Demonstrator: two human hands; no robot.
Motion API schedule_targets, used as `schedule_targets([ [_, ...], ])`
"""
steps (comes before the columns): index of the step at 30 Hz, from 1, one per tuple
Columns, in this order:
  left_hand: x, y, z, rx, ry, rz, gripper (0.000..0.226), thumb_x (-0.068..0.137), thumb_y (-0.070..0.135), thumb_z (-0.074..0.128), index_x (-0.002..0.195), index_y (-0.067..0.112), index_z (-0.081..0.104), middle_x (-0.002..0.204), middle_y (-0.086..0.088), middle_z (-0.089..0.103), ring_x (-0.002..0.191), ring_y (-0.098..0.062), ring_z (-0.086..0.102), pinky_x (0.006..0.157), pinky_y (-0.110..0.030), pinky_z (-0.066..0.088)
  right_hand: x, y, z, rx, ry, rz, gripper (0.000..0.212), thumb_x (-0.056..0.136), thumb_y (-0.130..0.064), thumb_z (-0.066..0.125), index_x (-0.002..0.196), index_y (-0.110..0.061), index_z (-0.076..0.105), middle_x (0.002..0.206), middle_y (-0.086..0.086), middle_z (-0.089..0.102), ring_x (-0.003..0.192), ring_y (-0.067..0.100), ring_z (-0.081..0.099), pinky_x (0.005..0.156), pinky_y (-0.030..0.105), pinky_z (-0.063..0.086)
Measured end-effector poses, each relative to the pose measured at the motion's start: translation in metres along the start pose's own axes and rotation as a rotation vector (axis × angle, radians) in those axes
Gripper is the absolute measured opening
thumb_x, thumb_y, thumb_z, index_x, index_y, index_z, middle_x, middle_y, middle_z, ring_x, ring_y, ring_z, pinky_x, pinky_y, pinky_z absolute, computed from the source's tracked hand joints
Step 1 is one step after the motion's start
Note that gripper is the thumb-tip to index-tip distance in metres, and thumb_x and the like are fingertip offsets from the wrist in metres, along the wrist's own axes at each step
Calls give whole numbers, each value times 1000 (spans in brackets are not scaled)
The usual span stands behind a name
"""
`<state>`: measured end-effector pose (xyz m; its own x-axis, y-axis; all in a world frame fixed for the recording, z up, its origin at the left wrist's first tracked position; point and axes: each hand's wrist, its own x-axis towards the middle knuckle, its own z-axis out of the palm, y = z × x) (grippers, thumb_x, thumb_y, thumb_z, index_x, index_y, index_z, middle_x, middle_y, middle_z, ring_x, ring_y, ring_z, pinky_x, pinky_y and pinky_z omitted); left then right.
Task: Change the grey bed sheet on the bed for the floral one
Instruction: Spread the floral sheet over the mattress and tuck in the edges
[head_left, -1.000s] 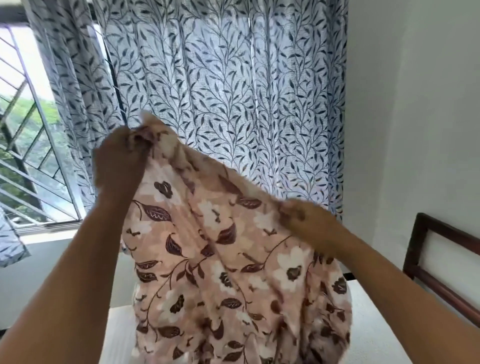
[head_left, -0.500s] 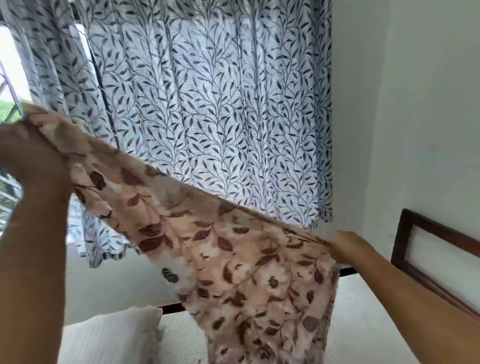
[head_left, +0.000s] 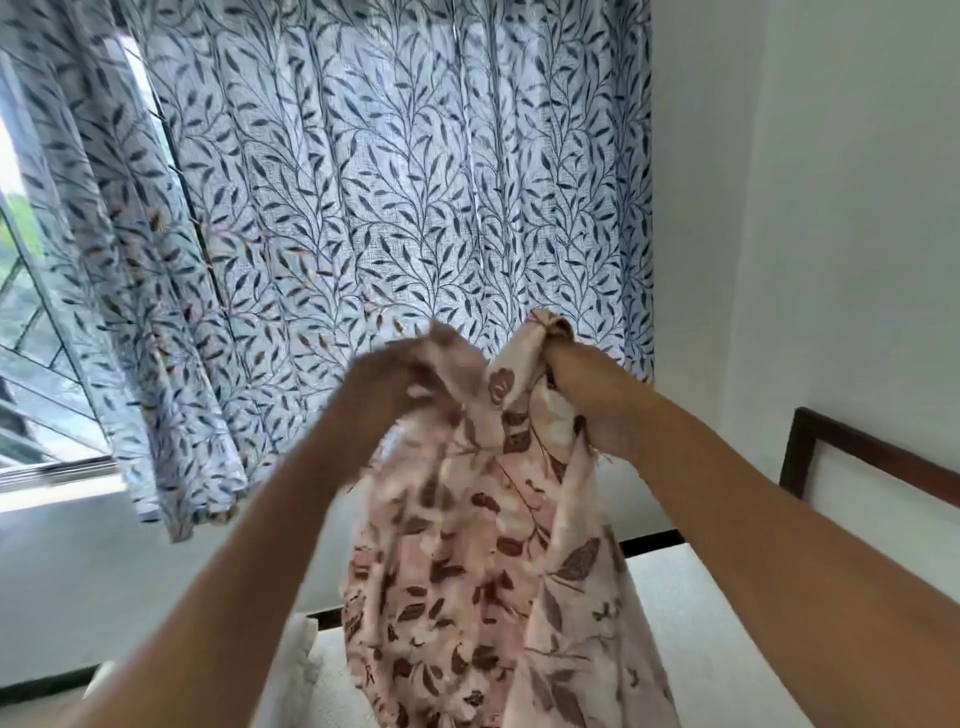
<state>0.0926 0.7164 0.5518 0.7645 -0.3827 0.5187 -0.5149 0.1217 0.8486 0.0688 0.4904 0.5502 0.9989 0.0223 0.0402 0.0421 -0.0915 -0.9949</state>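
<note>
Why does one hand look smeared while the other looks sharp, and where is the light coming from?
Head view: the left hand and the pink floral bed sheet beneath it are blurred, likely from movement; the right hand is crisp. Same view: daylight enters through the barred window at left, partly washed out, backlighting the leaf-patterned curtain.

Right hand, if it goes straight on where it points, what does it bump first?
Most likely the leaf-print curtain, which hangs just beyond the right hand gripping the floral sheet; how far off is unclear.

Pink floral sheet (head_left: 483, 571), cream blooms and brown leaves all over it. Behind, a white curtain (head_left: 389, 182) printed with dark blue-grey leafy vines. Dark brown headboard (head_left: 857, 441).
</note>
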Motion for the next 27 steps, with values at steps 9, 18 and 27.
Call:
schedule_targets([
  [9,-5,-100,31,754,-138,-191,26,77,26,86,99,24,72,87,8,72,80,-11,69,72,-29,56,-20,-2,-20,283,-314,-147,28,89,-30,56,82,-14,78,91,12,74,85,26,72,81,36,60],
  [18,32,-71,-8,535,132,72,73,72,-9,73,133,29,61,121,9,67,109,-10,66,95,-31,55,-23,68,-74,-515,-442,126,30,90,-20,75,119,-16,71,118,11,73,113,34,68,105,51,51],
  [27,28,-40,70,445,-46,211,43,72,0,76,101,31,76,97,6,76,91,-13,72,84,-41,60,-16,41,-16,-578,43,-355,44,82,-34,81,121,-42,61,109,-16,72,103,6,68,83,25,54],
])
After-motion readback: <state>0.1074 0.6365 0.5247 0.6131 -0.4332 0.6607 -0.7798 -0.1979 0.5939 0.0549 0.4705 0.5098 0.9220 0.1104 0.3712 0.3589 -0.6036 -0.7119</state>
